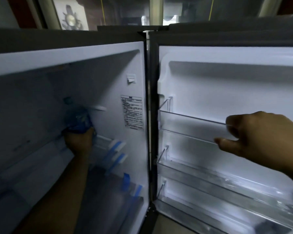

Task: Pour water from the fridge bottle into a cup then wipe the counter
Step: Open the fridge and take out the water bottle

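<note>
The fridge stands open in front of me, dim inside. A clear water bottle [78, 118] with a blue label and a greenish cap stands upright in the fridge compartment, above a glass shelf. My left hand [79, 142] reaches deep inside and is wrapped around the bottle's lower part. My right hand [254, 134] is at the open door [210, 85] on the right, its fingers curled over the clear rail of the upper door bin [189, 119]. No cup or cloth is in view.
Glass shelves [32, 166] with strips of blue tape along their edges fill the lower fridge compartment. Clear door bins [218, 181] are stacked on the door below my right hand. A printed label [133, 113] is on the fridge's right inner wall.
</note>
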### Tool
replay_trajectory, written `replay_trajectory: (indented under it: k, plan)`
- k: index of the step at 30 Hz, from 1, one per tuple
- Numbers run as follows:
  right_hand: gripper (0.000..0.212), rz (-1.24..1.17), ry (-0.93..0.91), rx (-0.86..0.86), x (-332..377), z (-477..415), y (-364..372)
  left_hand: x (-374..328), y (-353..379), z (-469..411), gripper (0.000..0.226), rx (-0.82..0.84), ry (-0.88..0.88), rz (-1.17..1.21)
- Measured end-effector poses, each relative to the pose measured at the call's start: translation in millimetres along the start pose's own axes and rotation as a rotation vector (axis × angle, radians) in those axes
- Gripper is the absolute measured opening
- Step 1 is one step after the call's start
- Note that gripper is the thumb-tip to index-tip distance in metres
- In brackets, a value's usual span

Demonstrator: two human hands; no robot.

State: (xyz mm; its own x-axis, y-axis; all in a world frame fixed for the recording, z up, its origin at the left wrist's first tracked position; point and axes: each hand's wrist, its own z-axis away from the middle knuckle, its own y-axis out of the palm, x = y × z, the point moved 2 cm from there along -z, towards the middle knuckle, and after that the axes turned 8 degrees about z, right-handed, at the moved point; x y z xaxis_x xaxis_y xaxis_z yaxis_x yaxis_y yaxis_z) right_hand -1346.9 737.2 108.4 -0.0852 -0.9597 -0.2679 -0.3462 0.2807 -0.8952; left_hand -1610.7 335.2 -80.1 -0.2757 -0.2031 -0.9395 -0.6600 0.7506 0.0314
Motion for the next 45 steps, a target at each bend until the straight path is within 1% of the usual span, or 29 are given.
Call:
replay_trajectory:
  k: [1, 3, 5, 8, 11, 14, 17, 20, 22, 26, 29, 31, 33, 36, 37, 39, 41, 43, 45]
  plan:
    - [0.057, 0.000, -0.008, 0.000, -1, -1, 1, -3, -3, 1, 0.052, 0.012, -0.014, -0.028]
    - [0.055, 0.007, -0.018, -0.018, -1, 0, 1, -12, -5, 14, 0.061, 0.016, -0.041, 0.022]
    - [0.052, 0.029, -0.011, -0.052, -1, 5, 0, -29, -3, 37, 0.070, 0.003, -0.054, 0.157]
    - [0.048, 0.032, -0.011, -0.083, -2, 12, -4, -67, -9, 76, 0.075, 0.044, -0.044, 0.285]
    - [0.040, 0.005, -0.037, -0.103, -18, 31, -5, -106, -31, 114, 0.074, 0.107, -0.031, 0.381]
    - [0.040, 0.007, 0.006, -0.124, -61, 66, -6, -139, -58, 163, 0.066, 0.199, -0.002, 0.365]
    - [0.044, 0.042, 0.058, -0.185, -107, 103, -9, -162, -84, 210, 0.061, 0.275, -0.010, 0.335]
    - [0.043, 0.069, 0.013, -0.257, -126, 128, -6, -182, -108, 257, 0.059, 0.311, 0.006, 0.308]
    - [0.041, 0.056, -0.019, -0.308, -121, 135, -4, -193, -121, 284, 0.058, 0.337, 0.008, 0.310]
    - [0.042, 0.132, -0.019, -0.344, -101, 147, -15, -214, -154, 329, 0.055, 0.364, 0.047, 0.292]
    - [0.038, 0.166, -0.037, -0.372, -73, 167, -29, -229, -185, 348, 0.053, 0.358, 0.067, 0.264]
    - [0.035, 0.132, -0.102, -0.390, -48, 183, -42, -237, -204, 355, 0.053, 0.361, 0.104, 0.225]
    - [0.038, 0.068, -0.200, -0.404, -23, 199, -57, -244, -225, 357, 0.056, 0.363, 0.135, 0.205]
    - [0.054, -0.052, -0.346, -0.418, 3, 221, -71, -254, -255, 353, 0.063, 0.354, 0.136, 0.217]
    - [0.056, -0.070, -0.395, -0.465, 8, 229, -76, -255, -266, 350, 0.064, 0.348, 0.135, 0.225]
    - [0.050, -0.043, -0.446, -0.613, 9, 245, -81, -257, -290, 342, 0.065, 0.345, 0.144, 0.227]
    - [0.043, -0.010, -0.399, -0.757, 1, 258, -76, -257, -311, 334, 0.061, 0.350, 0.164, 0.225]
    - [0.044, 0.017, -0.354, -0.851, 0, 265, -68, -255, -334, 321, 0.062, 0.354, 0.168, 0.224]
    - [0.047, 0.080, -0.355, -0.932, 16, 266, -63, -251, -356, 307, 0.066, 0.351, 0.154, 0.226]
